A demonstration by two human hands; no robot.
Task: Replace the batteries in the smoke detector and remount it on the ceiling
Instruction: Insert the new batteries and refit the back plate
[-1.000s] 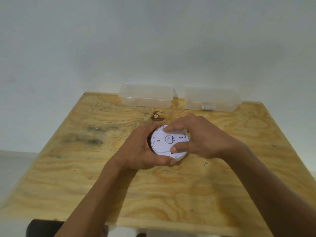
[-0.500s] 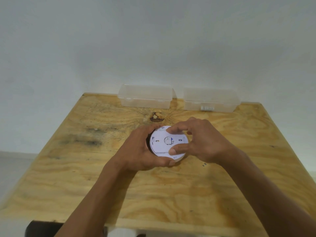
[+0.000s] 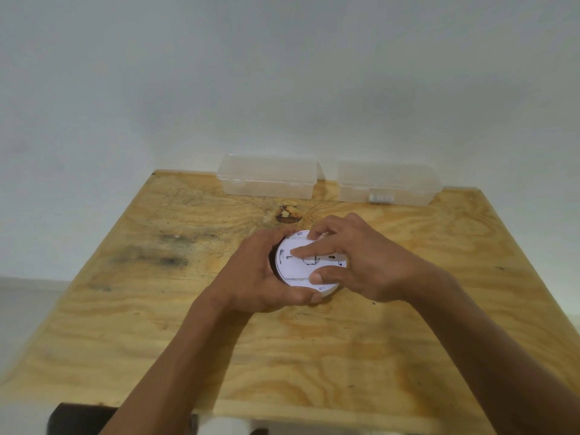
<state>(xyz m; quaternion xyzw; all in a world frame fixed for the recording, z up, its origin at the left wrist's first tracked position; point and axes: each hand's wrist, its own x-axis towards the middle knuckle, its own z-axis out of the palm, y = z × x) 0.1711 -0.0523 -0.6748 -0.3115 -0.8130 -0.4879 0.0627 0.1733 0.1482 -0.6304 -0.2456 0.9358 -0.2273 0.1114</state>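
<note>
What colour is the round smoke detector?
White, seen in the head view: smoke detector.

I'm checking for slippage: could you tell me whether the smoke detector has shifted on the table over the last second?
No. The smoke detector sits just below the dark knot as before.

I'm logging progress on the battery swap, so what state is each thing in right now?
Smoke detector: back side up, on the table, held in both hands.
Left hand: curled round the detector's left edge.
Right hand: fingers and thumb pinching across the back plate.
Left clear box: lid closed, at the table's far edge.
Right clear box: lid closed, beside the first one.
Table: bare plywood, stained at the left.
</note>
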